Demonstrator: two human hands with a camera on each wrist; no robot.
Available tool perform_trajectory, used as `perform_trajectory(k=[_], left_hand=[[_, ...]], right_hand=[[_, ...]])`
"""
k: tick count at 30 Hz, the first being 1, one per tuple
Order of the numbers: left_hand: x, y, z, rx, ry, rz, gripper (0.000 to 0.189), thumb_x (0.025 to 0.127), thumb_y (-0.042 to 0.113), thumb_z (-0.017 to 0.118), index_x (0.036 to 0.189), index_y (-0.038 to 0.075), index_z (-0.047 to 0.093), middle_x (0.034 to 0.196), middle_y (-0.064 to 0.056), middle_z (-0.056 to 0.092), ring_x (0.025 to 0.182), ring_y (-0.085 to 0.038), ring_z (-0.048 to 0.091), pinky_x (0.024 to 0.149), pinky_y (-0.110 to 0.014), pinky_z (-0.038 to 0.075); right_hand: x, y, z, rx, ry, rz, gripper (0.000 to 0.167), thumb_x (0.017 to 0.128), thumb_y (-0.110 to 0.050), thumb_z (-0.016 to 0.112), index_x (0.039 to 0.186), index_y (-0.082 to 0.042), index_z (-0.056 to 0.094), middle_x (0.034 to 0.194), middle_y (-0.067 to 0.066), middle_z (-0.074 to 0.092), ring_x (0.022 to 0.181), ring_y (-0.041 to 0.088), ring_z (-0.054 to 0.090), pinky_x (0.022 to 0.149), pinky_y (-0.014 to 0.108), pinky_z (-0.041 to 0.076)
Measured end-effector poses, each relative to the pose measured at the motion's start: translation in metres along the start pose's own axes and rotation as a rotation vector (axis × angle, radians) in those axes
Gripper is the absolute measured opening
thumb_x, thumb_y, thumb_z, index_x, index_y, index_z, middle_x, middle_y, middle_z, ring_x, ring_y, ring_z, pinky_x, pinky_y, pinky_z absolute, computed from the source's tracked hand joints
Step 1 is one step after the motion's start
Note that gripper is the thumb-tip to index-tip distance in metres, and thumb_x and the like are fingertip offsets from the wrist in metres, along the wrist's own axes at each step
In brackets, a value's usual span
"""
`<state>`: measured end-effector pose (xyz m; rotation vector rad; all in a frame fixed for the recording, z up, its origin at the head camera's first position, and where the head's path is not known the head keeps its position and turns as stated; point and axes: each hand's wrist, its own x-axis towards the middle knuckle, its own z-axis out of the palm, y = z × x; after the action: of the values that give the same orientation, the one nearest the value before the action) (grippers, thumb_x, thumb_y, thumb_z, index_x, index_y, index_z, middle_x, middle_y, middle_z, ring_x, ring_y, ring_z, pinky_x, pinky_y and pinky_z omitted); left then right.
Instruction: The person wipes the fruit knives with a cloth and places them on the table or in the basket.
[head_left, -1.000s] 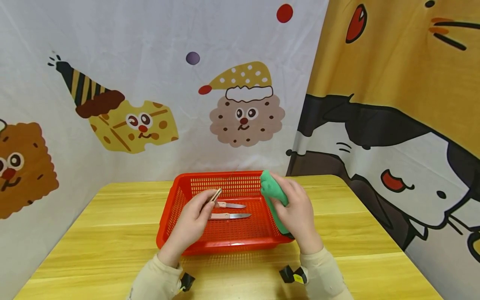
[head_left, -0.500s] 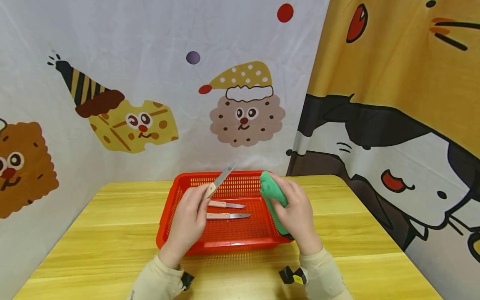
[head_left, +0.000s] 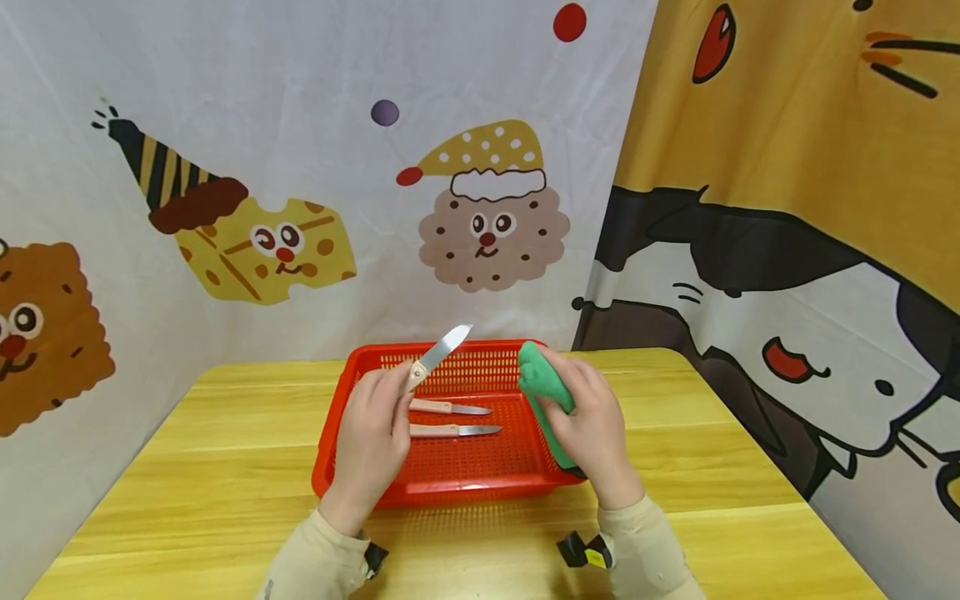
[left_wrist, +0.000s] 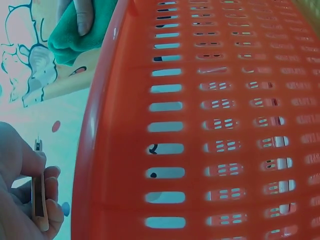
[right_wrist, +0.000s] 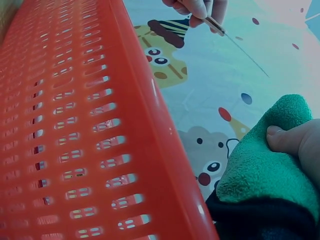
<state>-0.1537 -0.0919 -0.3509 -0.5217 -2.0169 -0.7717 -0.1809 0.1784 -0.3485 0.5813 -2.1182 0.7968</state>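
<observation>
My left hand (head_left: 369, 442) grips a knife (head_left: 442, 353) by its pale wooden handle, the bare blade slanting up to the right above the red basket (head_left: 480, 490). A dark slot shows along the handle (left_wrist: 38, 200) in the left wrist view. At the basket's right side my right hand (head_left: 596, 421) holds a folded green terry cloth (head_left: 543, 379), thumb pressed into it; a dark band edges the cloth in the right wrist view. The cloth and the blade are apart. Two more knives (head_left: 472, 431) lie in the basket, blades to the right, their handles partly behind my left hand.
The basket has slotted walls and stands on a yellow wood-grain table (head_left: 202, 467). Behind the table hangs a pale curtain (head_left: 300, 108) with cartoon prints, and another printed curtain (head_left: 750, 267) is at the right. Small black devices sit at both wrists.
My left hand has turned the knife, so the blade went from edge-on to showing its flat side, and has shifted slightly left. My right hand with the cloth has hardly moved.
</observation>
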Motion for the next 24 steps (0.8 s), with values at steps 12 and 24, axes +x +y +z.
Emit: perform_trajectory(k=[12, 24], left_hand=[[0.001, 0.001, 0.003, 0.033, 0.074, 0.084, 0.037, 0.083, -0.009, 0.072, 0.118, -0.003, 0.065, 0.098, -0.017, 0.061, 0.088, -0.031, 0.059, 0.074, -0.044, 0.055], [0.006, 0.013, 0.009, 0.085, 0.095, 0.124, 0.035, 0.084, -0.008, 0.072, 0.117, 0.000, 0.066, 0.094, -0.016, 0.060, 0.080, -0.032, 0.059, 0.066, -0.044, 0.055]], right_hand=[[0.003, -0.008, 0.002, 0.041, 0.027, -0.062, 0.067, 0.074, 0.001, 0.082, 0.134, -0.021, 0.063, 0.111, 0.012, 0.065, 0.099, 0.032, 0.060, 0.082, 0.050, 0.049], [0.006, -0.047, 0.021, 0.122, -0.029, -0.202, 0.060, 0.080, -0.006, 0.079, 0.134, -0.022, 0.062, 0.114, 0.008, 0.064, 0.102, 0.027, 0.060, 0.077, 0.044, 0.054]])
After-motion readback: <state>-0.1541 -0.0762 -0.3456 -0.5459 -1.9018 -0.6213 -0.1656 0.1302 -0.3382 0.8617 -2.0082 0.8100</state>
